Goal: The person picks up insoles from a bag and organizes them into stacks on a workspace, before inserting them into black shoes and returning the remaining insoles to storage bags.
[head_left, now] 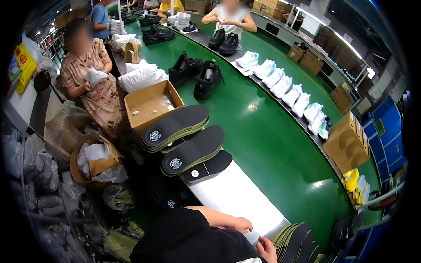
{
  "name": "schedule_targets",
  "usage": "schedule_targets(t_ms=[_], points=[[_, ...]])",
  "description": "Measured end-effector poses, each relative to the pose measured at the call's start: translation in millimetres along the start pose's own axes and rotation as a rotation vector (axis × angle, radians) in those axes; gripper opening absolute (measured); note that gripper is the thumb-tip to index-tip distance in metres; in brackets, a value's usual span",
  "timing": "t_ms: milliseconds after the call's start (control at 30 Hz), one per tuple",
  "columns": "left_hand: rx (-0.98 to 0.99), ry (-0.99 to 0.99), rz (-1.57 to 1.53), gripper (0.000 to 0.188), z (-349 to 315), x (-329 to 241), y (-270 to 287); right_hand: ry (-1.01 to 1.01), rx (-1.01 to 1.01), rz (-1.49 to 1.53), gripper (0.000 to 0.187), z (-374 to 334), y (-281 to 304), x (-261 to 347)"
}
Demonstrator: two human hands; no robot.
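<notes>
The left hand (242,225) reaches over the white tabletop (239,188), its fingers loosely curled; nothing shows in them, though their underside is hidden, so I cannot tell whether they hold anything. The right hand (266,250), partly cut off by the lower edge, has its fingers bent and sits just beside a fanned stack of insoles (293,240) at the near end of the tabletop. Whether it touches or grips one, I cannot tell.

More insoles, dark with olive layers beneath, lie at the far end: a back pile (177,125), a middle pile (195,151) and a low front pile (215,165), close together and partly overlapping. An open cardboard box (153,107) stands just behind them. Past the tabletop, black shoes (208,81) stand on a green surface (263,131).

The fanned stack looks the likeliest to give trouble: its layers lean and overlap, so a knock from the right hand could make them slide apart. Thin layers pressed together could also come up two at a time if the fingertips catch more than one edge. The middle pile's rounded end appears to jut past the tabletop's left side, so a brushing sleeve could tip some off. Because the piles overlap, pulling a lower insole could drag its neighbours out of line.
</notes>
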State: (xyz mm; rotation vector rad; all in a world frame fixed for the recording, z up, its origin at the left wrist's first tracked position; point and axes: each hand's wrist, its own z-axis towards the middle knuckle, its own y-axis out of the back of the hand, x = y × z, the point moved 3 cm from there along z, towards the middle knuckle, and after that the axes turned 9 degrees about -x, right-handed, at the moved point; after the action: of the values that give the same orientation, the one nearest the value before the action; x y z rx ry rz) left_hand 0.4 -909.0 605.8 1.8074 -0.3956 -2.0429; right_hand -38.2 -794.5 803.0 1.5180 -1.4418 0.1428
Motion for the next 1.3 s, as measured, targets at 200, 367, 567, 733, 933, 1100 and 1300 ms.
schedule_targets(t_ms=[200,367,567,733,933,1100,1300], points=[[-0.014,0.114,-0.419,0.022,13.2,38.4,3.1,0.152,-0.032,-0.108,0.029,34.9,-2.8,26.0],[0.002,0.340,-0.555,0.025,22.8,41.9,10.9,-0.002,-0.105,0.014,0.032,55.1,9.9,-15.8],[-0.027,0.422,-0.555,0.027,21.7,20.5,34.2,-0.149,-0.244,0.248,0.032,62.7,35.2,-84.8],[-0.081,0.453,-0.540,0.026,18.6,19.2,31.2,-0.268,-0.284,0.357,0.034,51.6,50.5,-62.7],[-0.149,0.605,-0.617,0.024,4.0,26.9,26.0,0.047,-0.372,-0.047,0.034,50.7,80.7,-67.0],[-0.167,0.599,-0.659,0.025,13.5,35.2,21.7,0.437,-0.561,-0.064,0.020,68.5,113.4,-116.8],[-0.286,0.799,-0.757,0.023,-0.2,26.8,32.3,0.073,-0.713,-0.170,0.023,90.6,189.6,-140.5]])
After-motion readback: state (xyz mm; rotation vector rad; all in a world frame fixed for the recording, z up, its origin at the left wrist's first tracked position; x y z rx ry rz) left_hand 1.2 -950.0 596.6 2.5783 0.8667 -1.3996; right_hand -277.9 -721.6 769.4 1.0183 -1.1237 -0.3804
